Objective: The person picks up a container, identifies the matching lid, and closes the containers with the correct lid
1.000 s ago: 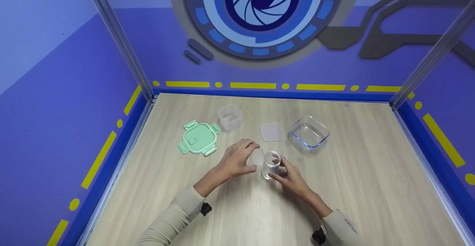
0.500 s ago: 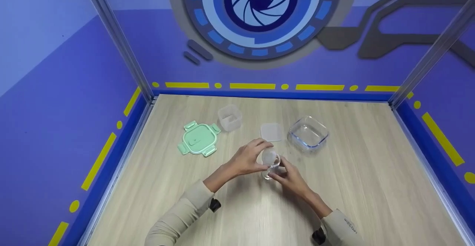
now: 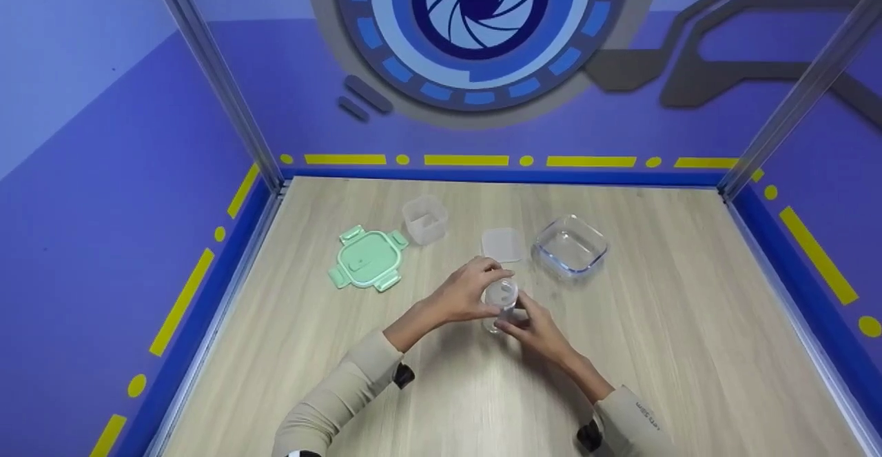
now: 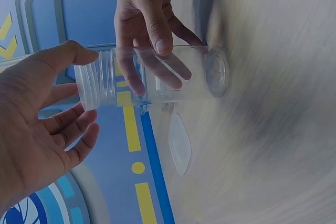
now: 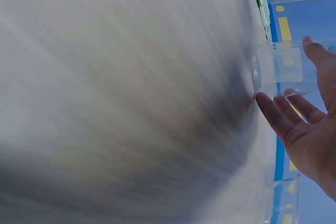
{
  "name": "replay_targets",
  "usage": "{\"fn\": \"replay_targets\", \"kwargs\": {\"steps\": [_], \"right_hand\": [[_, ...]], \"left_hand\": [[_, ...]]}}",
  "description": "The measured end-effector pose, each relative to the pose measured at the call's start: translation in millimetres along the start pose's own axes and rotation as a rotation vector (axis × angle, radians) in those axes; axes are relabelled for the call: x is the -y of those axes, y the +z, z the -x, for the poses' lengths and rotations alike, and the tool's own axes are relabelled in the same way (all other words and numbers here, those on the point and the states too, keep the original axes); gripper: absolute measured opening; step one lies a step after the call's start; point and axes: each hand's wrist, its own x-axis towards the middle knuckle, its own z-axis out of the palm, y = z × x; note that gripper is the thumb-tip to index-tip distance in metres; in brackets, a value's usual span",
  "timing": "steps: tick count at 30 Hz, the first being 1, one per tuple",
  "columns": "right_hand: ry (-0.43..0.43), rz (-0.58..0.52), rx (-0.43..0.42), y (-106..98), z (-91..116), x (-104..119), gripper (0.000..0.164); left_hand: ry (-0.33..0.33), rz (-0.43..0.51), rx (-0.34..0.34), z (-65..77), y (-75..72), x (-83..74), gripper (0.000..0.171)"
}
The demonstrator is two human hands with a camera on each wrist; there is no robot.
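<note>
A clear cylindrical jar [image 4: 173, 94] stands upright on the table between my hands. Its translucent round lid [image 4: 89, 85] sits over the mouth. From the left, my left hand [image 3: 463, 293] grips the lid's edge between thumb and fingers. My right hand [image 3: 542, 333] holds the jar's side, its thumb toward me and its fingers round the far wall; the left wrist view shows those fingers through the clear plastic. In the right wrist view the jar's base meets the tabletop close to the fingertips.
Behind the hands lie a green clip lid [image 3: 370, 258], a translucent square tub [image 3: 425, 220] and a flat white square lid [image 3: 501, 245]. A square glass container [image 3: 570, 245] stands at the right. Blue-purple panels [image 3: 482, 133] border the wooden table [image 3: 689, 305].
My left hand has carried the round lid rightward, from beside the jar to over its mouth, and the lid has levelled there. The right hand stays on the jar.
</note>
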Motion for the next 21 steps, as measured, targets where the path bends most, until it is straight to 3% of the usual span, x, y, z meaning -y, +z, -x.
{"fn": "replay_targets", "kwargs": {"steps": [11,21], "right_hand": [[0.032,0.015,0.044,-2.4,-0.9,-5.5,0.063],[0.016,0.005,0.033,-2.9,-2.0,-6.5,0.062]], "left_hand": [[0.0,-0.01,0.025,1.0,1.3,1.0,0.056],[0.026,-0.034,0.057,-2.0,0.6,1.4,0.055]]}}
